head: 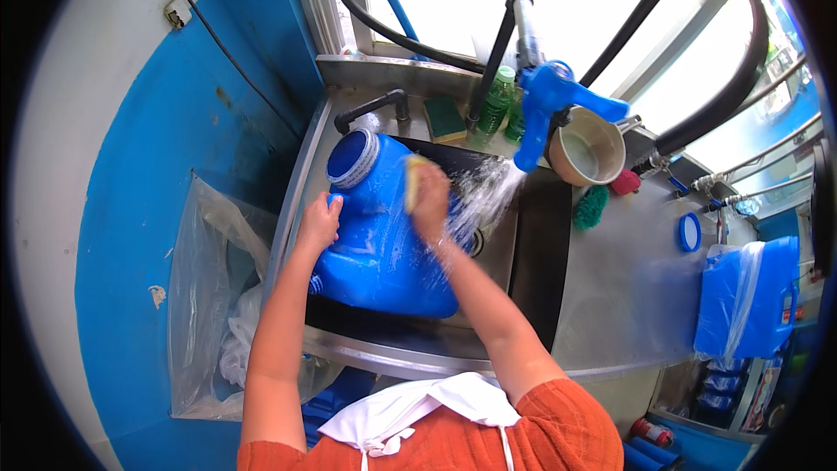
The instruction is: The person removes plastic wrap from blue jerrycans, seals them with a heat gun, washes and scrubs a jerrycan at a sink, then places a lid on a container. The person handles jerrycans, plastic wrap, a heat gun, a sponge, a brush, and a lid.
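Observation:
A blue plastic water container [386,255] lies tilted in the metal sink [536,242], its round threaded mouth toward the upper left. My left hand [319,221] grips its handle near the mouth. Against the container's upper right side, my right hand [429,199], a little blurred, presses a yellow sponge [412,184]. From the blue-handled tap [546,101] above, water [494,193] sprays down over the container and my right wrist. Part of the container's right side is hidden by my hand and the spray.
Behind the sink are a green-and-yellow sponge [446,119], green bottles [497,101], a black pipe spout [373,110] and a beige pot [587,147]. On the right counter [621,288] lie a green scrubber [592,207], a blue-rimmed lid [689,232] and another blue container [745,301]. Plastic sheeting [203,314] hangs left.

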Available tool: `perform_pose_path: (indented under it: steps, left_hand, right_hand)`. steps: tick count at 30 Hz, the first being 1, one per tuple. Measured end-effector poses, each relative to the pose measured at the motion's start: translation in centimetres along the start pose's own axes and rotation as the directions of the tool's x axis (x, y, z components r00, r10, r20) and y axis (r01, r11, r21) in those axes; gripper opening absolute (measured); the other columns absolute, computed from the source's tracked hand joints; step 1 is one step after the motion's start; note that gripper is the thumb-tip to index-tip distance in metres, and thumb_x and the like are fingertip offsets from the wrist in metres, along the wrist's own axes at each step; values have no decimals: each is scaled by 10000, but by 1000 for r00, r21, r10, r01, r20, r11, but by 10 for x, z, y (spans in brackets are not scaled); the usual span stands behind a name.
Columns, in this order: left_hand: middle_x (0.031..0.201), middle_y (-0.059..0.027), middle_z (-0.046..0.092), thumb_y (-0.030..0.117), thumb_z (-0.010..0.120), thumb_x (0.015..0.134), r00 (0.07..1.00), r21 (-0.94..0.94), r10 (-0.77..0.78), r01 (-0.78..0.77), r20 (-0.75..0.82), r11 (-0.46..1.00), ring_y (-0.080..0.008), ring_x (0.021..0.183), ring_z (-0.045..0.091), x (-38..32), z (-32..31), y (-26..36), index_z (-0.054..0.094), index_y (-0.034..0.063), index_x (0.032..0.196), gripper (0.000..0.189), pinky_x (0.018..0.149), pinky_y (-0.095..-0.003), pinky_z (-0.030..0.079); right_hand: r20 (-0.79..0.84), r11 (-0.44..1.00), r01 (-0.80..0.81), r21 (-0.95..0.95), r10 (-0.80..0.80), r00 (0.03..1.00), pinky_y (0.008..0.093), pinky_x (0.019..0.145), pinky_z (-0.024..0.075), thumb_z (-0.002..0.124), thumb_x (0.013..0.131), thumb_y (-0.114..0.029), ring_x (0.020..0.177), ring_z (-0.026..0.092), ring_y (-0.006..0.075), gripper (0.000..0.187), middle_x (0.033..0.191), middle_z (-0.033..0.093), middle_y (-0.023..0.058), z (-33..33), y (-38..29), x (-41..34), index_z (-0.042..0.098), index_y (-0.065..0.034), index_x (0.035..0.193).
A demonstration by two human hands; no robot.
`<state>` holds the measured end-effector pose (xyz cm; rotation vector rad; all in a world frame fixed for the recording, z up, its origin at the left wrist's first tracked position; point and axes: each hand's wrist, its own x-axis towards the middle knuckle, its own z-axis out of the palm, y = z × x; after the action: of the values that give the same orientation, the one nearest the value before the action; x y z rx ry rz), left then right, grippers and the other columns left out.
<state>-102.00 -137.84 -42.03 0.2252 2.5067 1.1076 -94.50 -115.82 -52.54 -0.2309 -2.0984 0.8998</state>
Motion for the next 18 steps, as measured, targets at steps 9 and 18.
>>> perform_pose_path:
  steps: [9, 18]
  left_hand:
    - [649, -106, 603, 412, 503, 992, 1000, -27, -14, 14, 4, 1000, -190, 466, 589, 3, 3, -5, 541, -34, 1234, 508, 460, -336, 482]
    - [643, -99, 603, 410, 498, 993, 1000, -14, -2, 2, -4, 1000, -185, 472, 596, 5, 4, -7, 545, -29, 1239, 505, 447, -331, 476]
  right_hand:
    - [324, 870, -477, -123, 490, 810, 451, 1010, 417, 340, 1009, -95, 1126, 531, 434, 344, 1208, 570, 265, -90, -47, -191, 530, 64, 1248]
    - [132, 854, -506, -125, 519, 844, 436, 1053, 371, 377, 1012, -219, 1179, 516, 407, 428, 1217, 579, 277, 1, 71, -37, 510, 51, 1318]
